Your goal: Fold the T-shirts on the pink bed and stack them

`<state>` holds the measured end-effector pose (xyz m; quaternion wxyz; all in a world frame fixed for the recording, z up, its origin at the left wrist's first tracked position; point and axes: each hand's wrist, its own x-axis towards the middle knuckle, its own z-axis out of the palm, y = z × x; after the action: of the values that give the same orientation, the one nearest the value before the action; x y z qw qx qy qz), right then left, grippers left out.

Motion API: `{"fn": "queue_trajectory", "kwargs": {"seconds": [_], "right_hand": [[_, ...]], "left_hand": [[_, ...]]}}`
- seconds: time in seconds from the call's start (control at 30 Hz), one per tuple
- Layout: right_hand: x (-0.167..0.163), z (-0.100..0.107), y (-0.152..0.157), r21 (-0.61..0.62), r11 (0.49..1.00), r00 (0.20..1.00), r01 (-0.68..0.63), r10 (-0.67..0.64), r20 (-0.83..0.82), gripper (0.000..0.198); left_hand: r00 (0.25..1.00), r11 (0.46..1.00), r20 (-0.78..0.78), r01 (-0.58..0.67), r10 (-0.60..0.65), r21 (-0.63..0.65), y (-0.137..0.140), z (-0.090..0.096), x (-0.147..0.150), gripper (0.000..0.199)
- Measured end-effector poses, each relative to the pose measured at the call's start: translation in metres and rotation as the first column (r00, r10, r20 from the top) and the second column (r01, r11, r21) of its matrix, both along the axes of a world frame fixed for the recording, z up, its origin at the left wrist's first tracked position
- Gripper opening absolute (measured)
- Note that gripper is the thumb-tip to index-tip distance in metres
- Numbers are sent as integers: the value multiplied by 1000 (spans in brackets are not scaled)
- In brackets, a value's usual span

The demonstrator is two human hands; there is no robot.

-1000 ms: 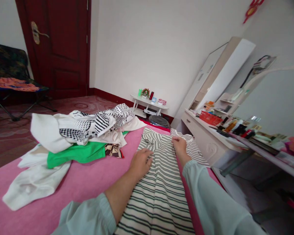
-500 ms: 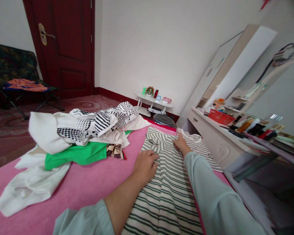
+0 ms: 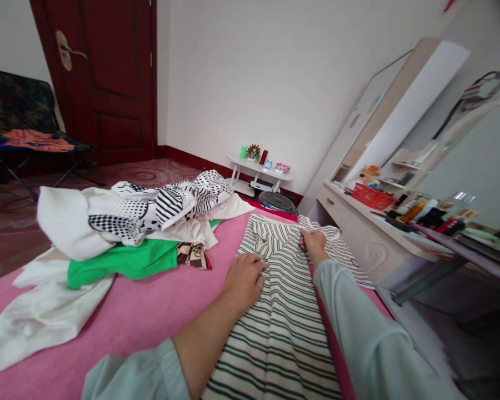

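A cream garment with dark green stripes (image 3: 291, 328) lies lengthwise on the pink bed cover (image 3: 150, 311). Its kind is not clear; folds bunch at its far end. My left hand (image 3: 244, 280) rests on its left edge, fingers lying loosely over the cloth and thumb apart. At the far right edge, my right hand (image 3: 313, 244) is closed in a pinch on the same cloth. Just beyond that hand lies a second striped garment (image 3: 350, 255) with finer lines, partly covered.
Left on the bed is a heap of clothes: a black-and-white patterned piece (image 3: 179, 205), a green one (image 3: 125, 266) and white ones (image 3: 45, 322). A dressing table (image 3: 362, 222) with a red basket (image 3: 373, 195) stands right. Farther off are a low white shelf (image 3: 258, 168) and a folding chair (image 3: 20, 105).
My right hand has turned and drawn its fingers in on the garment's edge, and the folded cloth at the far end has shifted. My left hand stays in place. The view has moved slightly.
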<state>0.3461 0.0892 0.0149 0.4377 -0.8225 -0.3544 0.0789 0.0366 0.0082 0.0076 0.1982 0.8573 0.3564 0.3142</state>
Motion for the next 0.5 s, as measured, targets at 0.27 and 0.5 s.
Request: {"fn": "queue_trajectory", "kwargs": {"seconds": [0.27,0.5], "right_hand": [[-36,18,-10,34,984,920,176,-176,349,38],[-74,4,-13,-254,953,738,-167,292,608,20]], "left_hand": [[1000,1000,-9,1,-1,1,-1,3,-1,28],[1000,1000,-13,1,-1,3,-2,3,-1,29]]}}
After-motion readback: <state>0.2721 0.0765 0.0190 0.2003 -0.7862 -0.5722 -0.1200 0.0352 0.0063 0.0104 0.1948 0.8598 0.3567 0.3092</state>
